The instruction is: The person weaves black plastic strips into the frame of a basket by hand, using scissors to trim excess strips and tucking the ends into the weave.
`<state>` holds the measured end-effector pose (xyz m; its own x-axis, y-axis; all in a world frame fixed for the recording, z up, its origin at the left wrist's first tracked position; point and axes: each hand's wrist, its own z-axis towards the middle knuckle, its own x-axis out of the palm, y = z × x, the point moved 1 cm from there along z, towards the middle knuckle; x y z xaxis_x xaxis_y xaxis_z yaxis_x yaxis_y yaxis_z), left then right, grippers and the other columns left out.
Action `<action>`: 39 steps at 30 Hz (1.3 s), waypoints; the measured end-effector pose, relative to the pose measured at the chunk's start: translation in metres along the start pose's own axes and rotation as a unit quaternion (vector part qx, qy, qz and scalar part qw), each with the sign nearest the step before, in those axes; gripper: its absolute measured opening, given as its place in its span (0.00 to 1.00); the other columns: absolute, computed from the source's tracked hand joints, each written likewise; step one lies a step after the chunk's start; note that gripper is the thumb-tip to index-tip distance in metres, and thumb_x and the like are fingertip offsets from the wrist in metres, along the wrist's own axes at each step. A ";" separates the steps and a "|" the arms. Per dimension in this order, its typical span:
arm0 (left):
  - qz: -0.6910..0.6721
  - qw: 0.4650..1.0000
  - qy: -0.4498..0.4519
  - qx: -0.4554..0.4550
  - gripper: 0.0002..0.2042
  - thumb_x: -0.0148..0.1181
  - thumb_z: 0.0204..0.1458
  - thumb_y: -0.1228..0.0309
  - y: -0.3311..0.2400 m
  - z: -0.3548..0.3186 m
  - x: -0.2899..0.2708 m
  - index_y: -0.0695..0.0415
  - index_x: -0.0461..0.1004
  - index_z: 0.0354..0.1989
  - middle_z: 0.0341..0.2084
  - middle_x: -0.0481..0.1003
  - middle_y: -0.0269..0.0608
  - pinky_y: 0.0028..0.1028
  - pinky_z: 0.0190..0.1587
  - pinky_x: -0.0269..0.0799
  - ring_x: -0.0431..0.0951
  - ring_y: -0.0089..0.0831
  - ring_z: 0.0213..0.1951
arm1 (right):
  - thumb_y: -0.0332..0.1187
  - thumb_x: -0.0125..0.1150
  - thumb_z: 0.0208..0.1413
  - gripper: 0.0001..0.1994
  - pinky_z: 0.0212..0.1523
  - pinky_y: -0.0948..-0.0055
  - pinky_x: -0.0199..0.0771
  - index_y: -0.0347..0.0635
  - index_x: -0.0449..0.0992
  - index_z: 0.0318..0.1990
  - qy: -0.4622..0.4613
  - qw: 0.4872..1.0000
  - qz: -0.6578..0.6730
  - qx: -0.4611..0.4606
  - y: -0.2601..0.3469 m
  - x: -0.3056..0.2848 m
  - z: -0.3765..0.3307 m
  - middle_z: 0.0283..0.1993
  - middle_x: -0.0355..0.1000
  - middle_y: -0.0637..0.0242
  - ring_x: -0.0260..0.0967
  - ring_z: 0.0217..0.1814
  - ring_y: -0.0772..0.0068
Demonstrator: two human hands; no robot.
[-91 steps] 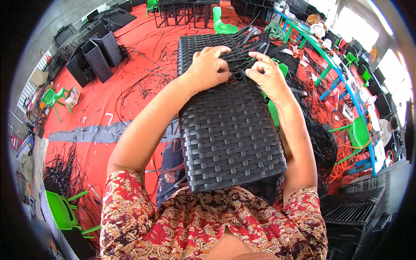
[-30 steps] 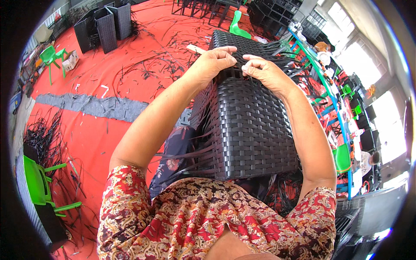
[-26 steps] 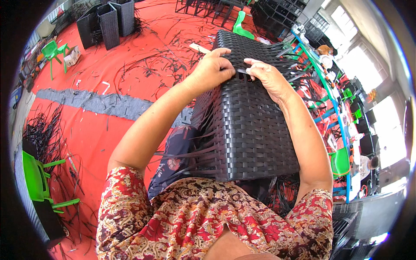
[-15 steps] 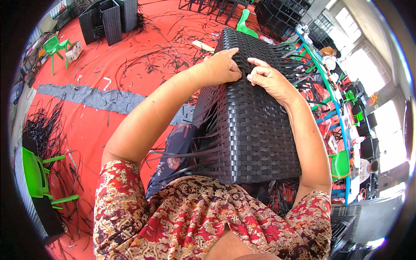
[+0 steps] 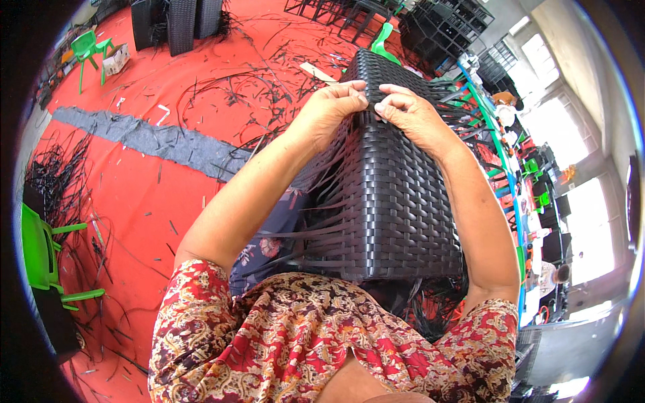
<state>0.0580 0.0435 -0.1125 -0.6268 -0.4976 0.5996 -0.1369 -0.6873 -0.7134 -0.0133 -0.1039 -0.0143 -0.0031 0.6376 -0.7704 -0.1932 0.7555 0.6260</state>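
A black woven piece of furniture [image 5: 410,201], its weave made of flat plastic strips, stands in front of my body. Loose strip ends [image 5: 316,232] stick out along its left side, and more fan out at the far right. My left hand [image 5: 334,111] is closed over its upper left edge, thumb and forefinger pinched together. Close beside it, my right hand [image 5: 411,117] pinches at the same edge, thumb against forefinger. Between the two sets of fingertips a short bit of black strip shows. The fingers partly hide the weave there.
Red floor covering [image 5: 168,215] bears strip scraps and a grey fabric band [image 5: 161,144]. Green chairs [image 5: 44,252] stand at left. Black woven pieces [image 5: 181,27] are at the back left. Along the right runs a long blue-and-green edged table [image 5: 507,161], with people beyond.
My left hand has gone from an extended forefinger to a pinch and turned upright. My right thumb and fingers have moved slightly left, closer to it. The view has shifted a little.
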 end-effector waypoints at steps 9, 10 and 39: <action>0.307 0.947 -0.071 0.067 0.08 0.59 0.48 0.71 0.038 -0.026 0.001 0.64 0.77 0.33 0.53 0.64 0.50 0.30 0.55 0.58 0.62 0.33 0.56 | 0.28 0.57 0.45 0.08 0.54 0.73 0.55 0.38 0.71 0.18 -0.029 0.983 0.168 0.062 -0.007 0.002 -0.007 0.59 0.59 0.48 0.56 0.61 0.66; 0.298 0.950 -0.072 0.067 0.09 0.59 0.48 0.72 0.039 -0.028 0.003 0.64 0.77 0.34 0.54 0.63 0.52 0.31 0.56 0.58 0.62 0.35 0.57 | 0.28 0.57 0.45 0.08 0.51 0.73 0.57 0.37 0.70 0.17 -0.037 0.989 0.135 0.053 -0.001 0.002 -0.008 0.58 0.61 0.47 0.58 0.59 0.66; 0.105 0.989 -0.099 -0.028 0.07 0.57 0.49 0.70 0.051 -0.095 -0.060 0.62 0.75 0.30 0.55 0.59 0.44 0.31 0.57 0.56 0.64 0.32 0.53 | 0.29 0.60 0.49 0.05 0.60 0.67 0.55 0.38 0.73 0.31 -0.082 0.976 -0.187 -0.068 0.031 0.002 -0.026 0.56 0.64 0.54 0.60 0.60 0.62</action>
<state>0.0159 0.0884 -0.2190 -0.4846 -0.7233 0.4919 -0.0663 -0.5304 -0.8452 -0.0444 -0.0833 0.0003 0.2484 0.3442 -0.9054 -0.2796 0.9204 0.2732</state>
